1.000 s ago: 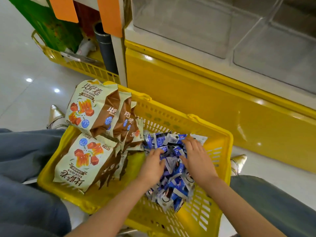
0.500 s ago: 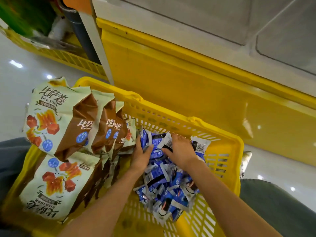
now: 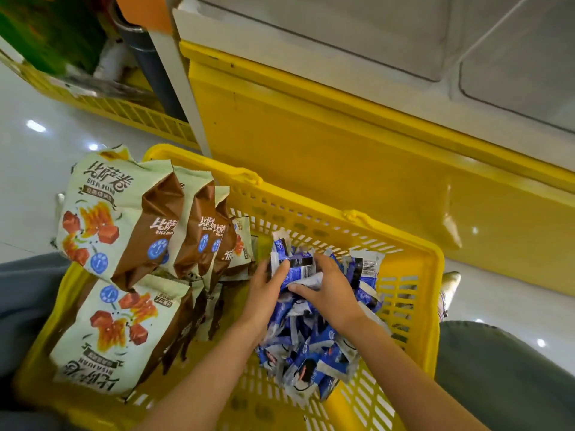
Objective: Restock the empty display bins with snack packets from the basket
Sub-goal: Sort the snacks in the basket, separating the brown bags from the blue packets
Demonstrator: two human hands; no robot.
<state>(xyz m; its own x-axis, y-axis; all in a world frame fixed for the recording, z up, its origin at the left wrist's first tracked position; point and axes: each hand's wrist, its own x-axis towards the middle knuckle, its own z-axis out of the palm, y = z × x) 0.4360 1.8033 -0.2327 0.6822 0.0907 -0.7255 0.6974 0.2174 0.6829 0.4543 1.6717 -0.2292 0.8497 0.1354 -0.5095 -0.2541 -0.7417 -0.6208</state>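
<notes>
As I reach into a yellow slatted plastic basket [image 3: 404, 293], my left hand [image 3: 264, 293] and right hand [image 3: 331, 290] curl around small blue-and-white foil snack packets [image 3: 306, 346].

The basket [image 3: 298, 201] lies between my legs, with the display bins [image 3: 513, 73] above and behind it. Inside, the large bags [image 3: 124, 213] stand at the left and the small packets [image 3: 311, 346] are heaped at the right. My left hand [image 3: 264, 290] and right hand [image 3: 334, 290] grip the heap's far end from either side.
</notes>
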